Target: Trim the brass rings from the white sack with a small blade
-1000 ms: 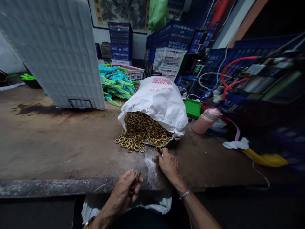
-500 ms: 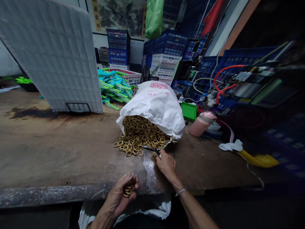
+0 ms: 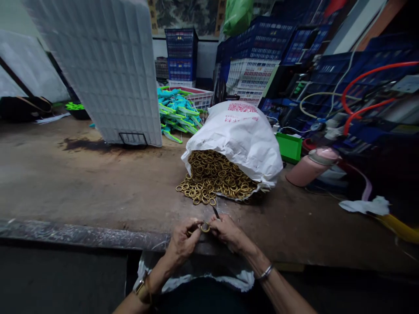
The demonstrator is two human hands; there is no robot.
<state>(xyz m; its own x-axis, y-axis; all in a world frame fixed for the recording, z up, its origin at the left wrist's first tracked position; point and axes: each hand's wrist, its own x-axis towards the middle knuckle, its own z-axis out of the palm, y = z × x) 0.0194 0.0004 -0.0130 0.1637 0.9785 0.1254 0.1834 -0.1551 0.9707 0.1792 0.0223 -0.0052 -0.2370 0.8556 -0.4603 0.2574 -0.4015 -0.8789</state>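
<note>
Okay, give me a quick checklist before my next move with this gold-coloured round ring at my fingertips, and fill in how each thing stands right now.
1. Gold-coloured round ring held: ok, at the fingertips between your left hand and right hand.
2. Slim dark tool in hand: ok, it sticks out of the right hand, tip pointing away from you.
3. White woven-looking sack open: ok, its mouth faces you.
4. All rings inside the sack: not ok, loose gold-coloured rings spill onto the brown tabletop.
5. Held ring free of flaws: cannot tell, too small.
</note>
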